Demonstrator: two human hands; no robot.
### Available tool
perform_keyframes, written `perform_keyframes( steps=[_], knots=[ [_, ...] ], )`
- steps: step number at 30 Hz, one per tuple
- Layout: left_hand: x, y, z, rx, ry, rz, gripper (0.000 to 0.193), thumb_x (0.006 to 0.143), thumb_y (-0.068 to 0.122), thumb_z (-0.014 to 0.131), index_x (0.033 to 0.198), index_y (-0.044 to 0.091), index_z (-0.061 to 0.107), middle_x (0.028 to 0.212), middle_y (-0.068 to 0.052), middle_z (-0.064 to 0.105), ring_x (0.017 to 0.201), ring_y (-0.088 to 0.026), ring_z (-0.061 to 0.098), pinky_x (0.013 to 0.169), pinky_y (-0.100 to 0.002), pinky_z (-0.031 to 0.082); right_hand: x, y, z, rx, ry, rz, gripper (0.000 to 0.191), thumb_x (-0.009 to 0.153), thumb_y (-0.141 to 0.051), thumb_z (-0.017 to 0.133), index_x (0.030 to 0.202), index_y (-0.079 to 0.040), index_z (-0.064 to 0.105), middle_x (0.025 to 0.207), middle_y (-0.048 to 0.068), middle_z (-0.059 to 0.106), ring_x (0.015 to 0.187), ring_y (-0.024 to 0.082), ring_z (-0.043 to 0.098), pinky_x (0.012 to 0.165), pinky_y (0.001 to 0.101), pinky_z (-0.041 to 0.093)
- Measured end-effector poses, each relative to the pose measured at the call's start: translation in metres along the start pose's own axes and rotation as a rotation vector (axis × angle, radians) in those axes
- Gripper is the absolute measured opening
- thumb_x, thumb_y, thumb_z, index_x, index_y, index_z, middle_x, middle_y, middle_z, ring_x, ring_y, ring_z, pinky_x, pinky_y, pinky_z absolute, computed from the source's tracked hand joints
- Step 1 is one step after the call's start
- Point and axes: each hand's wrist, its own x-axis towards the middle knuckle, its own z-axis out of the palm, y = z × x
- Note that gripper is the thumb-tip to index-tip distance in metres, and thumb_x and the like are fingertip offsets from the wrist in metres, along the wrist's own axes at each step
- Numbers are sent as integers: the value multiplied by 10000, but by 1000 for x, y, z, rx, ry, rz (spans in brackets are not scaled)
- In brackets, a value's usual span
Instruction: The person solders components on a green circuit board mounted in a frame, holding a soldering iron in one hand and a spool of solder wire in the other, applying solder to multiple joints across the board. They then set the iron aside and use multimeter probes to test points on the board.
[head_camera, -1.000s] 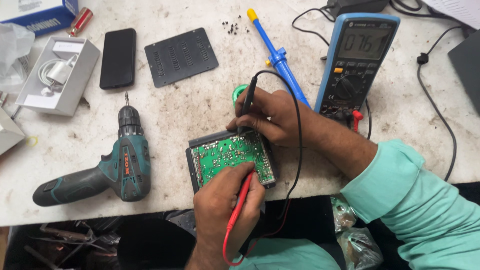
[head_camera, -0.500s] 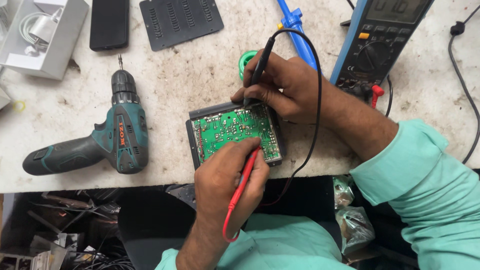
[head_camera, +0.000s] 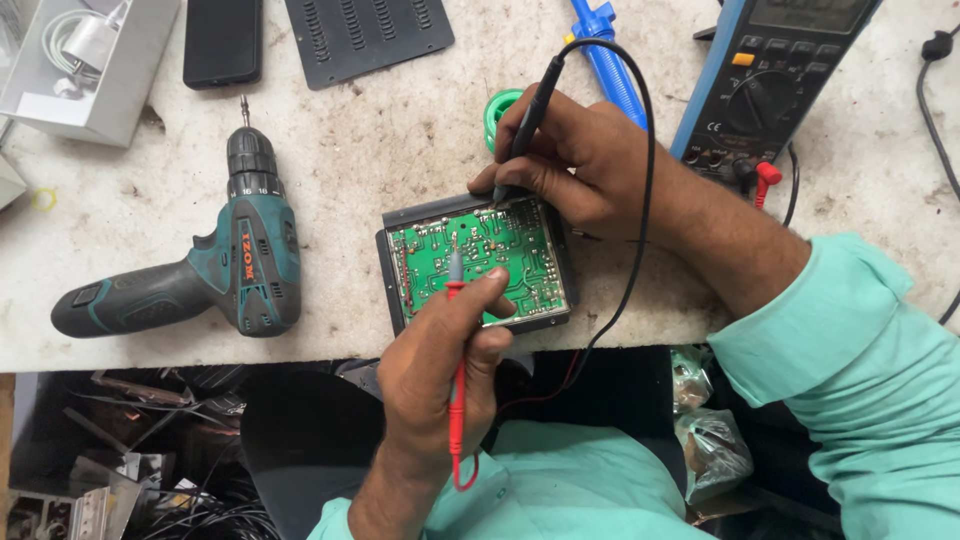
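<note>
A green circuit board (head_camera: 520, 245) lies in a black casing near the bench's front edge. My left hand (head_camera: 440, 365) grips a red test probe (head_camera: 457, 395) like a pen, its metal tip touching the board's middle. My right hand (head_camera: 580, 165) pinches a black test probe (head_camera: 530, 105) whose tip rests on the board's upper edge. Both probe leads run to a blue multimeter (head_camera: 775, 75) at the upper right.
A teal cordless drill (head_camera: 205, 275) lies left of the board. Behind stand a black phone (head_camera: 222, 40), a black vented cover (head_camera: 365, 35), a white box (head_camera: 85, 65), a blue desoldering pump (head_camera: 610, 55) and a green solder spool (head_camera: 500, 105). Scrap fills the space below the bench.
The view has closed in on the board. Both hands stay on their probes, with the tips still touching the board.
</note>
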Motion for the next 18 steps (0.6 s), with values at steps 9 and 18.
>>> perform_keyframes(
  steps=[9,18],
  knots=[
    [26,26,30,717,-385,401,326,867,149,656,1171,35,675,1225,-173,690,1055,-260,630,860,-376,492,-1,4,-1,53,14,18,166,1076,-25,581,1202,-1,475,1006,104,736,1123,242,784,899,318,642],
    [30,37,58,1215,-699,493,158,883,208,597,937,77,666,843,-58,623,820,-196,549,636,-320,405,1,2,-7,159,-26,23,149,1083,-34,549,1210,-1,478,1018,102,721,1144,236,777,924,317,631]
  ],
)
